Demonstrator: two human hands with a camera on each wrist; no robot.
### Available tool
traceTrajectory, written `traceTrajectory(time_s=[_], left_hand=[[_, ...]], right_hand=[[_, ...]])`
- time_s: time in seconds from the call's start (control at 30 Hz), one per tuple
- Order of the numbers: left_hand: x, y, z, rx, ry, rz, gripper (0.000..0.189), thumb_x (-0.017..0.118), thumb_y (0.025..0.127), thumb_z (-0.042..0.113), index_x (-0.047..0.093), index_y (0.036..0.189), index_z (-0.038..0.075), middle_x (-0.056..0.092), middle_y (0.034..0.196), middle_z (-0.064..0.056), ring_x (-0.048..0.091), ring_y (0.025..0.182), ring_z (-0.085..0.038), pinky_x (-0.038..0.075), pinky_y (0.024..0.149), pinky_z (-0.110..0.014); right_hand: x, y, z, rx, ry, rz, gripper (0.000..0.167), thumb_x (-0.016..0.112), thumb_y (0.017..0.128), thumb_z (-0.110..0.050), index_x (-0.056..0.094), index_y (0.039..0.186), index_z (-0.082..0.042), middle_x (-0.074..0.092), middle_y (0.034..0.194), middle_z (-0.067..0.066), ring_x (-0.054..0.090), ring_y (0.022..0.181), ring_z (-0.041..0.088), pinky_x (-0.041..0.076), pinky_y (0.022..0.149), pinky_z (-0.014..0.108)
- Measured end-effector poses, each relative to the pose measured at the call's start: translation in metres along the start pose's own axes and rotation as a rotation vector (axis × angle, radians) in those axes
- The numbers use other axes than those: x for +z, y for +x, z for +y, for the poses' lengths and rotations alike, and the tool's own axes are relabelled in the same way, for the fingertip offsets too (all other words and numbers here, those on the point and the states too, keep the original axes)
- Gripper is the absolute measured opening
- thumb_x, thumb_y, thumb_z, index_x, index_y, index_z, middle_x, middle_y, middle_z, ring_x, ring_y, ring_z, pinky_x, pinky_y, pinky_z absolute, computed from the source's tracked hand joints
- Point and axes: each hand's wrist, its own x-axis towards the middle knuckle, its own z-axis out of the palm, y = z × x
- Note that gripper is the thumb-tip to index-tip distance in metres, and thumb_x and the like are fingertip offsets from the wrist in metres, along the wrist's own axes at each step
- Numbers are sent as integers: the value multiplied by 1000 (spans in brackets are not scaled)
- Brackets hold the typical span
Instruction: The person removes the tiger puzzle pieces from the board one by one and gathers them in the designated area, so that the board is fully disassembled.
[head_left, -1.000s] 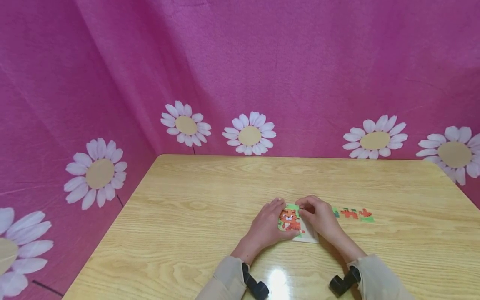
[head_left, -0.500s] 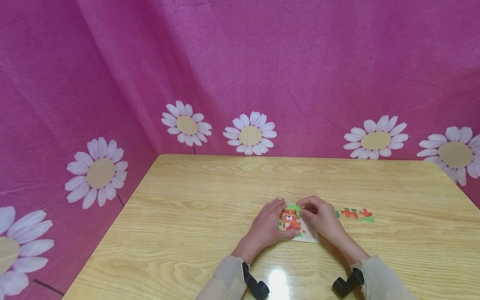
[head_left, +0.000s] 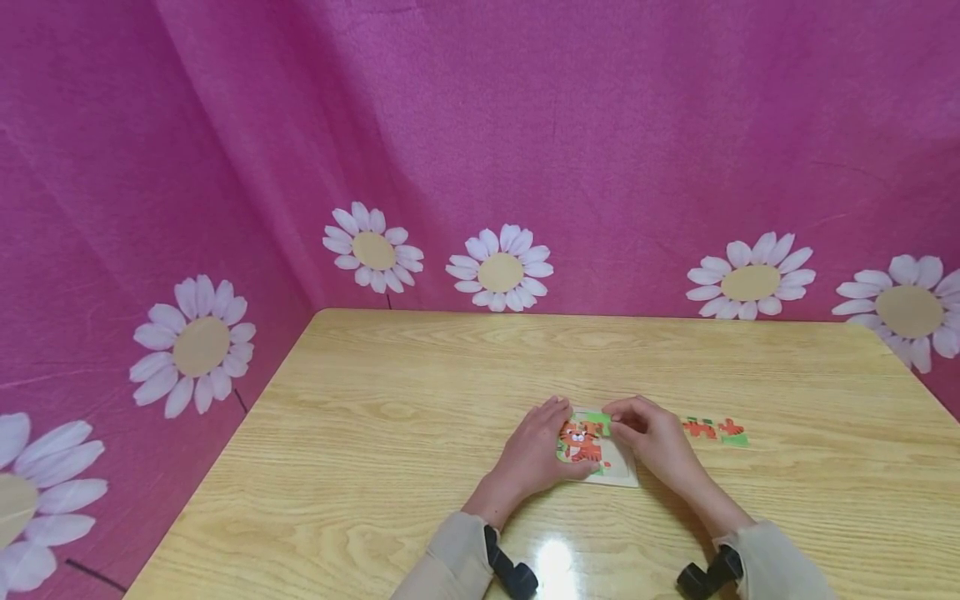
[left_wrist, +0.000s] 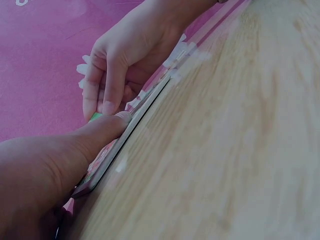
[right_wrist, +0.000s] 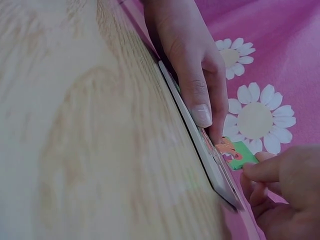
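Note:
A small jigsaw puzzle board (head_left: 621,468) with a tiger picture lies on the table, and its right side shows a bare, pale base. My left hand (head_left: 531,446) holds the board at its left side, the thumb along the near edge and the fingers at the far edge. Between the thumb and fingertips of my right hand (head_left: 663,442) is a green and orange puzzle piece (right_wrist: 244,156). In the right wrist view this piece is tilted and raised at the side where I pinch it. Its inner end is close to the tiger picture; whether it touches is unclear.
Loose puzzle pieces, one mostly orange (head_left: 699,429) and one orange and green (head_left: 732,431), lie right of my right hand. The wooden table (head_left: 420,375) ends at a pink cloth (head_left: 615,150) with printed daisies behind and at the left.
My right hand has shifted slightly right, and the piece in its pinch has moved right with it. A green loose piece beside that hand is now hidden. My left hand stays in place.

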Motion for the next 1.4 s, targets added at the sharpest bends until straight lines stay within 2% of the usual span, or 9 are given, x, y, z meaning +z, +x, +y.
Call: traceTrajectory(time_s=[0.17, 0.5, 0.73, 0.9, 1.13, 1.4], left_hand=[[0, -1, 1, -8, 14, -9, 87, 71, 81, 58, 42, 149, 12, 38, 158, 1, 27, 150, -14, 24, 125, -32], [1, -1, 1, -5, 14, -7, 87, 71, 81, 58, 43, 148, 11, 38, 158, 1, 28, 150, -13, 25, 125, -32], [1, -1, 1, -8, 7, -9, 87, 72, 81, 58, 42, 148, 12, 37, 158, 1, 28, 150, -14, 24, 126, -32], [0, -1, 0, -9, 3, -11, 88, 71, 81, 59, 41, 149, 12, 37, 158, 1, 27, 151, -14, 24, 125, -32], [-1, -1, 0, -15, -9, -18, 88, 71, 81, 59, 41, 149, 12, 36, 159, 1, 26, 151, -14, 24, 125, -32], [0, 0, 0, -9, -19, -18, 88, 71, 81, 58, 41, 149, 12, 36, 159, 1, 26, 151, -14, 23, 126, -33]], right_hand=[[-4, -4, 2, -3, 0, -2, 21, 66, 89, 0, 70, 108, -6, 70, 99, 8, 59, 82, 2, 52, 71, 13], [-12, -11, 10, 7, 25, -8, 20, 65, 90, 1, 69, 109, -6, 68, 95, 10, 55, 75, -2, 51, 64, 15], [-20, -16, 13, 20, 11, -15, 21, 66, 91, -3, 69, 111, -7, 70, 103, 11, 56, 80, -4, 52, 67, 15], [-26, -19, 15, 18, -2, -6, 22, 66, 91, -4, 69, 112, -7, 70, 99, 9, 54, 78, -3, 51, 65, 15], [-33, -24, 21, -13, -17, 21, 22, 68, 89, -4, 70, 111, -8, 71, 103, 9, 55, 84, -10, 52, 72, 11], [-40, -30, 27, -41, 0, 41, 22, 68, 89, -3, 70, 111, -6, 71, 101, 10, 54, 80, -9, 51, 67, 11]])
